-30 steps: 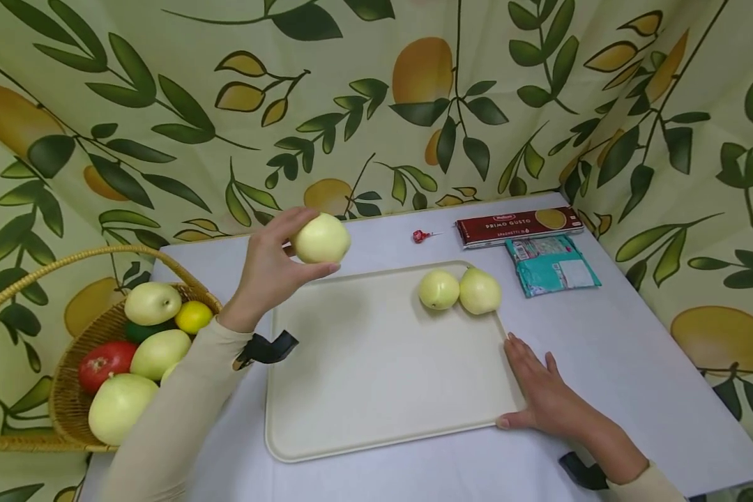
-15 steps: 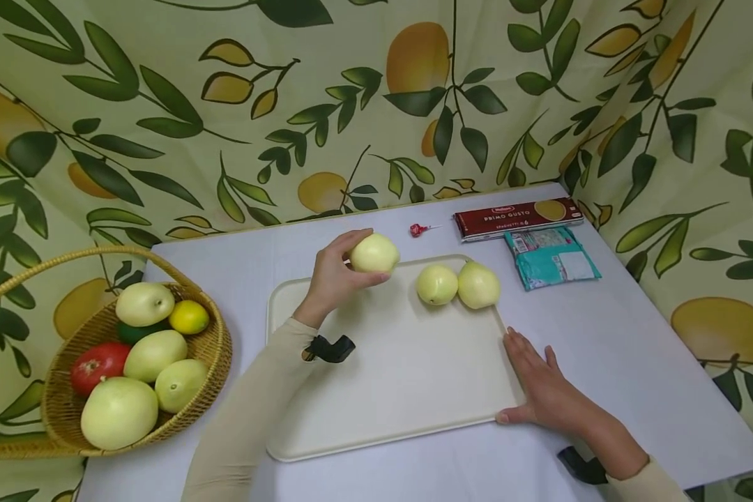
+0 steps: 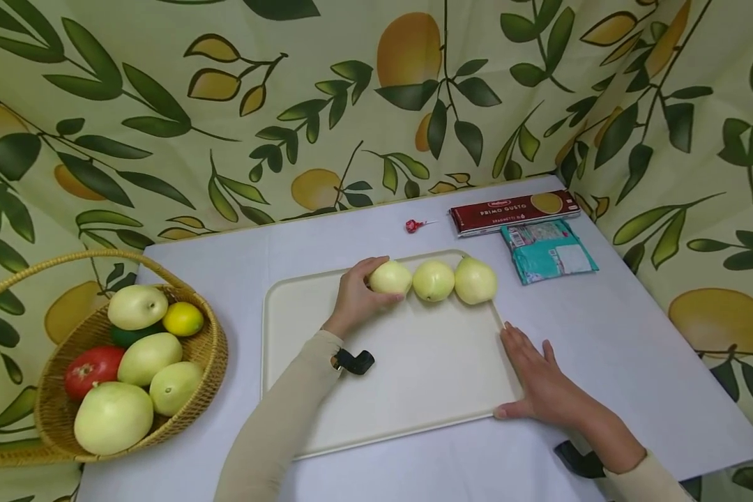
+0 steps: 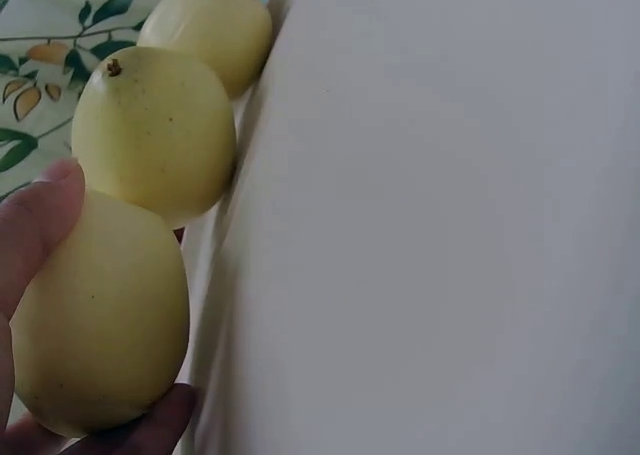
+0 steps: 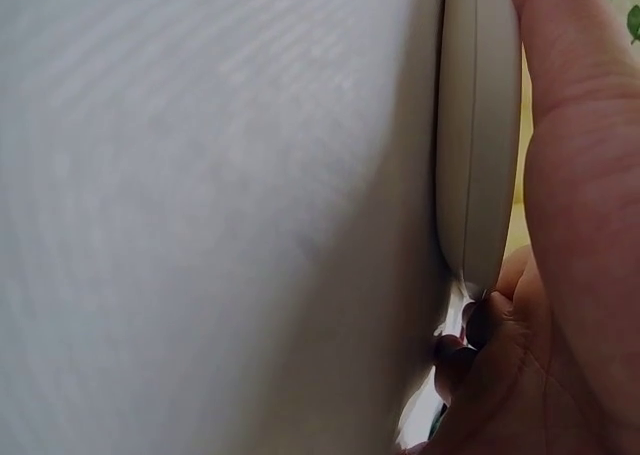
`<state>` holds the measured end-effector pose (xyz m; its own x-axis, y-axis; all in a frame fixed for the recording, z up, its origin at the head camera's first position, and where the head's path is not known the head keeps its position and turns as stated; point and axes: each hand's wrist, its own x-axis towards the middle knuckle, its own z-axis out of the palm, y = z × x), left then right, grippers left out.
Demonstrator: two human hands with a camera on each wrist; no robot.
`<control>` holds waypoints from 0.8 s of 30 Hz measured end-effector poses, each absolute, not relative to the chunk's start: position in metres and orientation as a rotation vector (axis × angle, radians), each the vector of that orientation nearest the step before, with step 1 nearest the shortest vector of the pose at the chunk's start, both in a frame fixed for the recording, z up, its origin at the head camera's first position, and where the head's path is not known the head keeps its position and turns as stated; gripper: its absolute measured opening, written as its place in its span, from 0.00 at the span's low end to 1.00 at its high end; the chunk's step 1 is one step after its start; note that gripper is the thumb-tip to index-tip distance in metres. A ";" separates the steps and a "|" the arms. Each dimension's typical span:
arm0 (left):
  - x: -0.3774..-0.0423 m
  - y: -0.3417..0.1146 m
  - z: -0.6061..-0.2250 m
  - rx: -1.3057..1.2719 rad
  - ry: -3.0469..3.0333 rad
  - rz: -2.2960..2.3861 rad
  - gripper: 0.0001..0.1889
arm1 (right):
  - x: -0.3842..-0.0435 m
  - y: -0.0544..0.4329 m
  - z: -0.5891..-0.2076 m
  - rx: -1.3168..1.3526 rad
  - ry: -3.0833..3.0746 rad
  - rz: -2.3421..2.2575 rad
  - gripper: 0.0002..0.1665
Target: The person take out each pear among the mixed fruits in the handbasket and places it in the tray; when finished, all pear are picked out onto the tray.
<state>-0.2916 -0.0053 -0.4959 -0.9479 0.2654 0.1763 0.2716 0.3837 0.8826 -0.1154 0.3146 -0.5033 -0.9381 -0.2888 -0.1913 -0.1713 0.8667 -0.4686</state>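
Note:
My left hand [image 3: 359, 293] grips a pale yellow-green pear [image 3: 392, 277] at the back of the cream tray [image 3: 383, 390]. In the left wrist view, thumb and fingers hold this pear [image 4: 105, 315] from opposite sides. It sits at the left end of a row, close against a second similar pear [image 3: 434, 281]. A third pear [image 3: 475, 280], with a short stem, stands at the tray's back right corner. My right hand [image 3: 549, 387] rests at the tray's front right corner, fingers extended along the side edge and thumb at the front edge.
On the left, a wicker basket [image 3: 216, 352] holds several pale fruits, a red fruit [image 3: 94, 371] and a lemon [image 3: 183, 318]. Behind the tray lie a red-wrapped lollipop [image 3: 413, 226], a spaghetti box [image 3: 514, 213] and a teal packet [image 3: 549, 252]. A patterned cloth hangs behind the table.
My left hand has carried the pear rightward from above the tray's back left, then down beside the other two pears. The right hand keeps its place at the tray corner.

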 end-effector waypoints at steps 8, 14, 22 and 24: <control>-0.289 -0.006 -0.505 -0.573 -2.580 -1.588 0.38 | -0.114 0.313 -0.500 -0.358 2.798 -0.693 0.81; -0.288 -0.005 -0.500 -0.571 -2.629 -1.504 0.39 | -0.116 0.310 -0.498 -0.334 2.776 -0.687 0.83; -0.286 -0.005 -0.482 -0.618 -2.811 -1.325 0.42 | -0.112 0.308 -0.500 -0.294 2.763 -0.693 0.83; -0.284 -0.008 -0.475 -0.630 -2.842 -1.288 0.43 | -0.112 0.307 -0.498 -0.295 2.771 -0.679 0.83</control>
<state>-0.2845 -0.0085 -0.4749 -0.9208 0.3702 0.1228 0.3364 0.5946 0.7303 -0.1125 0.3072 -0.4983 -0.9422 -0.2589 -0.2126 -0.1313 0.8692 -0.4766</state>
